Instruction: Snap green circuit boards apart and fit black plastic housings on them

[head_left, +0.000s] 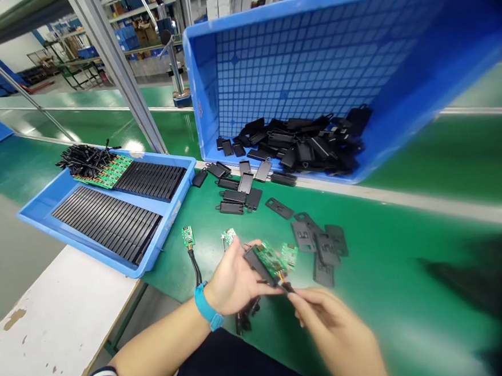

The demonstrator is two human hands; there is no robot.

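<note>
My left hand point(229, 281), with a blue band at the wrist, is turned palm up and grips a small black plastic case point(255, 266). A green circuit board point(269, 257) lies at the case, slightly blurred; I cannot tell whether it is seated inside. My right hand point(335, 325) pinches the board's dark cable point(288, 287) between thumb and fingers. Behind the left hand, another board point(228, 236) is partly hidden, and a third board point(289, 256) shows just beyond the held one. To the left, a board with a cable point(188, 236) rests on the green table.
Flat black covers point(327, 247) lie in a loose pile to the right. Several black cases point(245, 182) are scattered ahead, before a tipped blue crate point(204, 94) of black parts. A blue tray point(142, 268) at left holds rows of cases and wired boards. A metal post point(116, 65) rises behind.
</note>
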